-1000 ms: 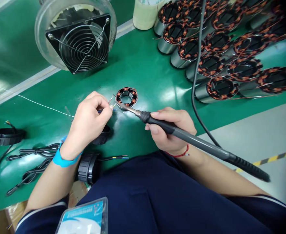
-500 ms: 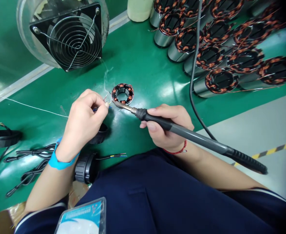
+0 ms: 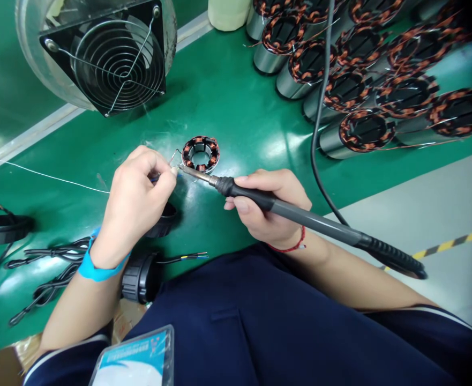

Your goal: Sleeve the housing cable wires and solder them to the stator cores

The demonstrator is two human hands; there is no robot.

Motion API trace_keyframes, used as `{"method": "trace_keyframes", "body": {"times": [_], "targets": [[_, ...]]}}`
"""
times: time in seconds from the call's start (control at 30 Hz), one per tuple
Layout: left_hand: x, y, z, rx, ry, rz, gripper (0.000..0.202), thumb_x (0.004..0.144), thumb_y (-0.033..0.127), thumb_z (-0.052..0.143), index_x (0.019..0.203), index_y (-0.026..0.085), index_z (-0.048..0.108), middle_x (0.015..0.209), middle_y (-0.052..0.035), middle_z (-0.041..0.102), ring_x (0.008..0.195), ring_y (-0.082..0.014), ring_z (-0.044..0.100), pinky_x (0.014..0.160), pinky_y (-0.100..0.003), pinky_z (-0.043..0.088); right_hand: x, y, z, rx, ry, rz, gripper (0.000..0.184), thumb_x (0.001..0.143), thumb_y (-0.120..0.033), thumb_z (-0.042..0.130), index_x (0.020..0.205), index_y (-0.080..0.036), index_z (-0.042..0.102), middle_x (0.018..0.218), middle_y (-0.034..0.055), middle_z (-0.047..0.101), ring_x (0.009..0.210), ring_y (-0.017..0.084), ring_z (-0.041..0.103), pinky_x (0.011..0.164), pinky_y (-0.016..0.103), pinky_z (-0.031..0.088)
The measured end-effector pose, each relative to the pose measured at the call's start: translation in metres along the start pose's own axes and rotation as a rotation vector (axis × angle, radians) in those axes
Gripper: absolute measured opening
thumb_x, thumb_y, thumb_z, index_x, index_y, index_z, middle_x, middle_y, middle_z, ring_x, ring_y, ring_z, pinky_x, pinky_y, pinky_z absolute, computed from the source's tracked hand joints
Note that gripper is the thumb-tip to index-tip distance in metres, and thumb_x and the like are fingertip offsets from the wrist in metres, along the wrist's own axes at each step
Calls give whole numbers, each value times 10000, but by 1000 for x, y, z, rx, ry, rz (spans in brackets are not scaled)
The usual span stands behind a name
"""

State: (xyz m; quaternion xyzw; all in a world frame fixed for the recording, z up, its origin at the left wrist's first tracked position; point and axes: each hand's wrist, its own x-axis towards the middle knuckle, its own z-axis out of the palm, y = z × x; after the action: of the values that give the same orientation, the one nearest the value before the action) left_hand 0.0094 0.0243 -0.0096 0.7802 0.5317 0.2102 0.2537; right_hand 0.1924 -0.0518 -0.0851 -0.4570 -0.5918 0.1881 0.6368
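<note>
My right hand (image 3: 270, 206) is wrapped round the dark handle of a soldering iron (image 3: 312, 214). The iron's metal tip points left and reaches the wire ends at my left fingertips, just in front of a small stator (image 3: 201, 154) with copper windings. My left hand (image 3: 139, 193) is closed in a pinch on thin wires (image 3: 174, 161) beside the stator's left edge. A thin pale strand (image 3: 46, 174), which looks like solder wire, runs from the left edge to behind this hand. Exactly how the strands lie between my fingers is hidden.
A guarded fan (image 3: 119, 67) stands at the back left. Several wound stators (image 3: 366, 134) fill the back right, with the iron's cable (image 3: 318, 134) hanging before them. Black cables (image 3: 59, 268) and black round housings (image 3: 139, 276) lie front left on the green table (image 3: 244, 118).
The soldering iron and my right hand have shifted slightly left, bringing the tip nearer my left fingertips. Smoke that rose by the stator has thinned. My left hand keeps its pinch.
</note>
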Motion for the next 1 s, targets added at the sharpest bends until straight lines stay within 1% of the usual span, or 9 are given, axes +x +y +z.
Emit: {"method": "trace_keyframes", "body": {"times": [0.17,0.27,0.43,0.5,0.57,0.67,0.77,0.83,1.0], "targets": [[0,0,0,11,-1,-2,173,799,133,592,639,185,554,753,2,605,744,-145,578,669,-300,448,0,0,0,4,35,-7,220,858,-312,647,1078,-309,640,866,31,713,693,209,711,581,368,593],[0,0,0,11,1,-5,164,797,133,587,645,185,555,764,5,608,734,-140,573,669,-299,446,0,0,0,8,15,-3,221,858,-296,645,1078,-308,637,842,30,715,714,213,717,598,367,600],[0,0,0,8,2,-8,168,800,146,582,641,184,546,764,3,608,728,-139,569,672,-307,435,4,0,0,15,27,-55,231,874,-302,628,1105,-308,622,882,25,731,734,203,724,631,356,614],[0,0,0,4,-2,-10,168,801,153,582,640,184,545,764,1,609,736,-142,570,687,-312,437,11,-3,-1,4,-28,-39,280,888,-317,618,1167,-301,596,971,28,738,779,202,729,683,366,626],[1,-1,0,-6,-3,-15,160,803,169,585,648,186,549,771,0,612,739,-144,566,689,-314,437,21,-7,-2,-21,-111,24,328,912,-335,591,1235,-290,558,1124,31,714,864,194,728,774,367,628],[1,-3,0,-13,-3,-17,154,808,187,581,655,188,557,775,0,612,747,-146,566,686,-313,432,41,-14,-1,-88,-230,122,307,963,-304,500,1258,-229,541,1250,39,664,1012,169,694,911,343,584],[2,-4,0,-13,-1,-12,152,807,190,577,656,184,562,767,3,608,748,-145,568,685,-303,426,58,-15,4,-155,-396,110,311,942,-220,483,1243,-179,547,1169,47,696,1044,183,670,937,368,544],[2,-4,0,-14,-3,-12,146,805,186,574,659,180,563,768,4,606,741,-139,563,682,-293,421,63,-11,10,-198,-469,61,362,895,-199,522,1256,-217,537,1121,31,705,1051,205,654,942,393,518],[2,-3,-1,-12,1,-16,137,801,188,572,665,175,566,747,8,591,711,-130,538,669,-283,413,61,4,27,-274,-479,-5,375,901,-174,476,1261,-276,500,1012,-20,704,973,204,632,943,428,458]]}}
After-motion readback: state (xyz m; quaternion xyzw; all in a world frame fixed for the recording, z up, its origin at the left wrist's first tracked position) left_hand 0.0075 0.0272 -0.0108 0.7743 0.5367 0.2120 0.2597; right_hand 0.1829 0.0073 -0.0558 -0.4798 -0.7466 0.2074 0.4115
